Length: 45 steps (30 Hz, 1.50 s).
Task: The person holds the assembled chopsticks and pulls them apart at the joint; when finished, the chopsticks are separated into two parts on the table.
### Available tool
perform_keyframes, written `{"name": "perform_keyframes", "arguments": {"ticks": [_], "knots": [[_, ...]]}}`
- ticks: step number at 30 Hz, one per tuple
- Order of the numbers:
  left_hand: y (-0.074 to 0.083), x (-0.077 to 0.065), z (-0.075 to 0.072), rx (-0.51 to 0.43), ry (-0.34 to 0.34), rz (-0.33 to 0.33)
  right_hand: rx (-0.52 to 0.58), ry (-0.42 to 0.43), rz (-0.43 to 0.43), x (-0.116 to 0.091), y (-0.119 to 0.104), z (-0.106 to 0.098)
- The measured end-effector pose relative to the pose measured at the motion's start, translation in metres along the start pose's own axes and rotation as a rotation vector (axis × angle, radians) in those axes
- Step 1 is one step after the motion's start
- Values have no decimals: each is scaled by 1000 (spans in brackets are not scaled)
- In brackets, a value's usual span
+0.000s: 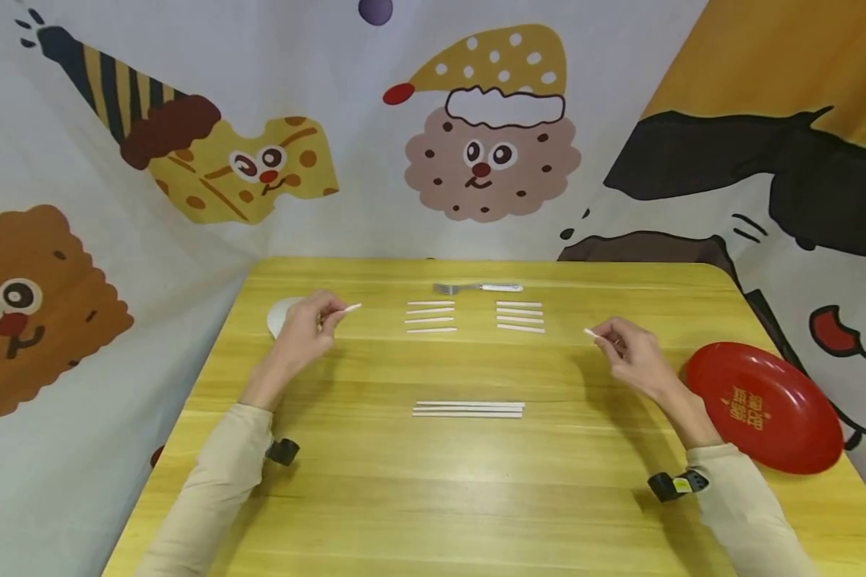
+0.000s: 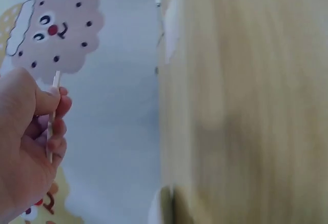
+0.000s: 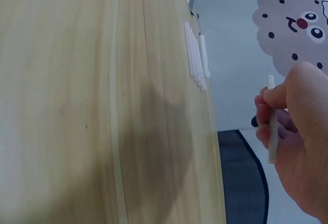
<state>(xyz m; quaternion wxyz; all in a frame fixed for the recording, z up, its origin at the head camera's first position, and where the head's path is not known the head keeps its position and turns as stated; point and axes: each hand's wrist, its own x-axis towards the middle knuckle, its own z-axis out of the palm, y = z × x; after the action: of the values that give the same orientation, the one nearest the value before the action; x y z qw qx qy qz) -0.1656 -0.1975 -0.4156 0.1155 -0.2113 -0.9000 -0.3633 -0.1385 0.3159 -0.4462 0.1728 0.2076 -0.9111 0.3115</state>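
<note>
My left hand [image 1: 308, 324] is raised over the left side of the table, pinching a short white stick [image 1: 353, 308] between thumb and fingers. In the left wrist view the lower part of that stick [image 2: 49, 147] runs down across the curled fingers. On the right, my right hand [image 1: 633, 357] pinches another short white stick [image 3: 273, 142], its tip pointing toward the table's middle. Between the hands lie two stacks of several short white sticks, a left group [image 1: 430, 319] and a right group [image 1: 520, 315]. Nearer me are three longer white sticks [image 1: 469, 413], side by side.
A fork [image 1: 479, 288] with a patterned white handle lies behind the short sticks. The red oval plate [image 1: 787, 409] with gold lettering sits at the right edge, beside my right forearm. A white round dish [image 1: 277, 315] is partly hidden behind my left hand. A printed cloth [image 1: 375, 216] hangs behind the table.
</note>
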Motion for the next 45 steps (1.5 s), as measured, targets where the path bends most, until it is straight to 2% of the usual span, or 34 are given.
{"name": "perform_keyframes", "arguments": {"ticks": [2,8,11,16,19,24,30,39,45], "knots": [[0,1,8,11,-57,-5,-27,-31,-29,2,0,3],[16,17,50,12,-195,-16,-39,-56,-95,19,-14,39],[22,27,66,26,-205,5,-36,-74,-84,28,-19,52],[25,40,85,68,-174,34,-46,-105,-49,40,-23,66],[25,46,95,89,-199,31,-34,-135,-38,47,-24,72],[25,50,108,110,-274,16,-25,-179,-43,54,-24,81],[26,53,120,134,-348,27,-14,-203,-31,58,-24,90],[22,54,132,128,-385,55,-26,-228,-23,56,-24,98],[22,54,135,127,-398,51,-32,-229,-25,55,-22,99]]}}
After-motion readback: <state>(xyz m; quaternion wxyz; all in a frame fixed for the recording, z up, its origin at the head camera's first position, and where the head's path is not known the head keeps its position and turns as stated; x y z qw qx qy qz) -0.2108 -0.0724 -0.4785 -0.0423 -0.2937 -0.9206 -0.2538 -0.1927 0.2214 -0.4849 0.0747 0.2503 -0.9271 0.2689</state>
